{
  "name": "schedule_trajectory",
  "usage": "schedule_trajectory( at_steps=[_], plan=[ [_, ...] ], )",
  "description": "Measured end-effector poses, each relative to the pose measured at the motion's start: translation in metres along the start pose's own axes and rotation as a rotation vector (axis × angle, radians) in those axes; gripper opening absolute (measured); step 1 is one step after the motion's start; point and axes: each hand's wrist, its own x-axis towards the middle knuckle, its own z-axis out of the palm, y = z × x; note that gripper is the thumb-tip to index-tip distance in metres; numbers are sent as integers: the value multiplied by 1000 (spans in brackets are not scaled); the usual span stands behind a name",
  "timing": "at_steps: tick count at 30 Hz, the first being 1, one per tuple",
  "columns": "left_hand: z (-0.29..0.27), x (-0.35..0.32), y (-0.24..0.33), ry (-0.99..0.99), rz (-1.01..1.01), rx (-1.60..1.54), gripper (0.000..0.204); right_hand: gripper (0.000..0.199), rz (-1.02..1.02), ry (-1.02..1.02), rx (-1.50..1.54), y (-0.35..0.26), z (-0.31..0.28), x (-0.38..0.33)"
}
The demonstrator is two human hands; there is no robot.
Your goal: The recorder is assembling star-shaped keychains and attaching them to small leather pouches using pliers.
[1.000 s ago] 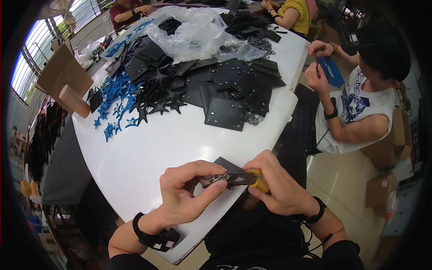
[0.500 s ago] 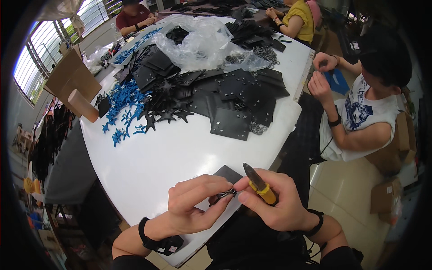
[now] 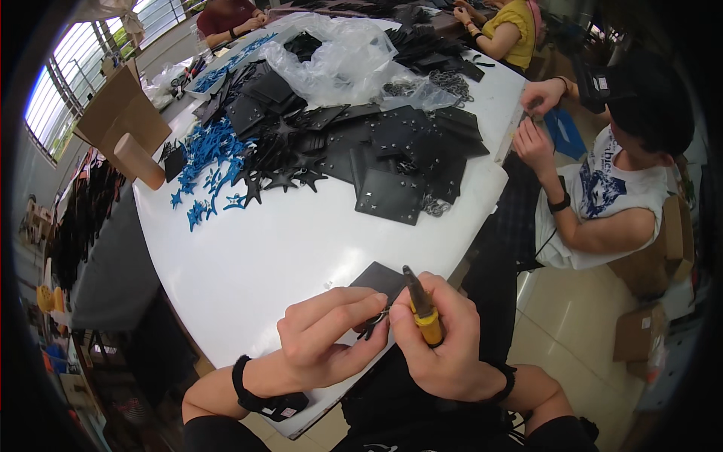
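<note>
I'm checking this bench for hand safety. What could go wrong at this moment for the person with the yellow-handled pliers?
1. The pliers in the right hand work right beside the left hand; a slip might nip its fingertips.
2. The small metal ring is pinched over the table edge; if released, it would likely fall off.

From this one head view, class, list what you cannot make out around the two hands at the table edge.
- The small metal piece in the left hand: too small, and half covered by fingers.
- The tool in the right hand: its yellow handle end is hidden in the palm.
- The black square: its near edge is covered by both hands.
- The table: near corner hidden under the forearms.
</note>
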Motion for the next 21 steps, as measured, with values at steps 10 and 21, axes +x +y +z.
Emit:
schedule_trajectory(
  at_steps=[10, 21],
  plan=[
    [1, 0, -17, 46, -98, -200, 27, 19, 110, -67, 201, 5, -32, 6],
    [-5, -1, -17, 6, -349, -398, 23, 40, 641, -444, 228, 34, -96, -10]
  ],
)
